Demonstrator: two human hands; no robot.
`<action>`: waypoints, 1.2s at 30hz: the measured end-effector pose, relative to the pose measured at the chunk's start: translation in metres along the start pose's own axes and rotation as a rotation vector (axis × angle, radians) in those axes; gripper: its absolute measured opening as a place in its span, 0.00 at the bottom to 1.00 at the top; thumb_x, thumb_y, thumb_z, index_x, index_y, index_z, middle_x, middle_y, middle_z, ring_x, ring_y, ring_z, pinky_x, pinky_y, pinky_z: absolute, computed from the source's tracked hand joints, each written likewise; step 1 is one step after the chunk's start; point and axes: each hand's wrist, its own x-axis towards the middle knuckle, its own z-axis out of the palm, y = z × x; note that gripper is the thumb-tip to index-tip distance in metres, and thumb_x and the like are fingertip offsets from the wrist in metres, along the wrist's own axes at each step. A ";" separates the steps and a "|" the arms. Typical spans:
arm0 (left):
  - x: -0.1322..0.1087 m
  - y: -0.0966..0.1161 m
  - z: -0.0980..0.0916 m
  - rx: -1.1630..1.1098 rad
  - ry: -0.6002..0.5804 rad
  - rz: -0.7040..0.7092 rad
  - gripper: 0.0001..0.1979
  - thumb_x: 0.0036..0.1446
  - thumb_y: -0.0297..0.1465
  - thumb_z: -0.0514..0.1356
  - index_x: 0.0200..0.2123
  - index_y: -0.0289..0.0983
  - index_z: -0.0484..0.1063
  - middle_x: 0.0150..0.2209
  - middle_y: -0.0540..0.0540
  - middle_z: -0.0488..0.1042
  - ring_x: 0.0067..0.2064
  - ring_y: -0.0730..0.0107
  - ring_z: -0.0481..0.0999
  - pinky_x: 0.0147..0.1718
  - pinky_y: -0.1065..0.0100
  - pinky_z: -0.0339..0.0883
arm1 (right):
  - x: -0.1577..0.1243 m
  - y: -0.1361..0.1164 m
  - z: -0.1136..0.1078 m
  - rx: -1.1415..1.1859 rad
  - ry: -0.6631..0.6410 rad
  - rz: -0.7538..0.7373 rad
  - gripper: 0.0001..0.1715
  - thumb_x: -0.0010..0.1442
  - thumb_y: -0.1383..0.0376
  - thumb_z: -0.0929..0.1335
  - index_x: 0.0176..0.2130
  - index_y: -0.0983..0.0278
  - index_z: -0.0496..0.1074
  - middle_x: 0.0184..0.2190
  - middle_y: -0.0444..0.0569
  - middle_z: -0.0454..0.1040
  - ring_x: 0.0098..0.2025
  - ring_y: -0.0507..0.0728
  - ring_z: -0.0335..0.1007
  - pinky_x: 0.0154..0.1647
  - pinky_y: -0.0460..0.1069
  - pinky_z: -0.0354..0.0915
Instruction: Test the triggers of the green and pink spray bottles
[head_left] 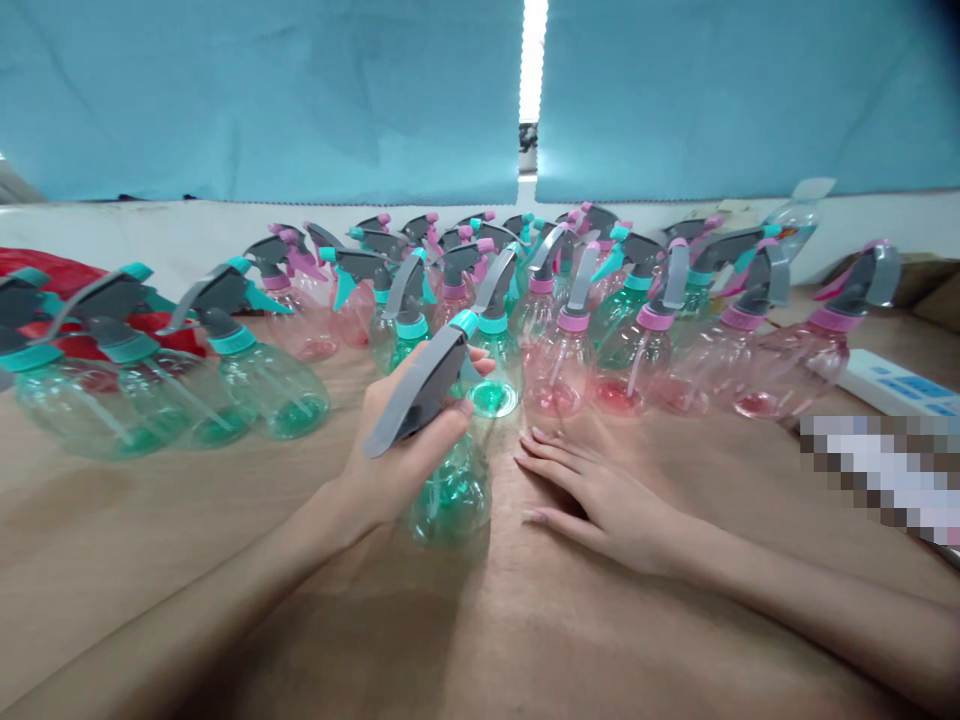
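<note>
My left hand (409,455) is wrapped round the neck and sprayer head of a green spray bottle (454,495). Its grey trigger top with a teal nozzle leans up and to the right. Whether the bottle's base touches the table cannot be made out. To the right, my right hand (592,490) rests palm down on the wooden table (480,640), fingers stretched toward the bottles and holding nothing. Just beyond its fingertips stand pink spray bottles (559,385) with grey heads. Another green spray bottle (495,380) stands right behind the held one.
Several green spray bottles (274,385) stand on the left, before a red plastic bag (52,265). More pink and green bottles crowd the back. At the right are a white device with blue buttons (900,385), a cardboard box (926,295) and a blurred-out patch. Blue sheeting (262,100) hangs behind.
</note>
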 end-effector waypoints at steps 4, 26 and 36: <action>-0.001 0.000 0.000 0.010 0.007 -0.001 0.16 0.51 0.24 0.58 0.45 0.38 0.69 0.48 0.44 0.76 0.40 0.66 0.75 0.37 0.64 0.67 | 0.000 0.000 0.000 0.004 0.000 -0.002 0.37 0.66 0.46 0.60 0.66 0.63 0.58 0.66 0.55 0.57 0.68 0.65 0.49 0.67 0.65 0.51; 0.000 -0.004 0.000 0.021 0.013 0.036 0.15 0.52 0.25 0.59 0.45 0.38 0.71 0.47 0.45 0.76 0.42 0.65 0.75 0.39 0.65 0.68 | 0.000 0.002 0.001 0.001 0.000 0.003 0.37 0.66 0.46 0.61 0.66 0.61 0.58 0.66 0.53 0.57 0.68 0.65 0.50 0.67 0.64 0.51; -0.002 -0.006 -0.004 0.100 0.013 -0.008 0.20 0.51 0.25 0.57 0.48 0.41 0.71 0.34 0.49 0.76 0.31 0.68 0.72 0.31 0.66 0.65 | 0.001 0.001 0.000 -0.026 -0.035 0.013 0.39 0.66 0.45 0.59 0.66 0.64 0.58 0.67 0.54 0.56 0.69 0.64 0.48 0.67 0.64 0.50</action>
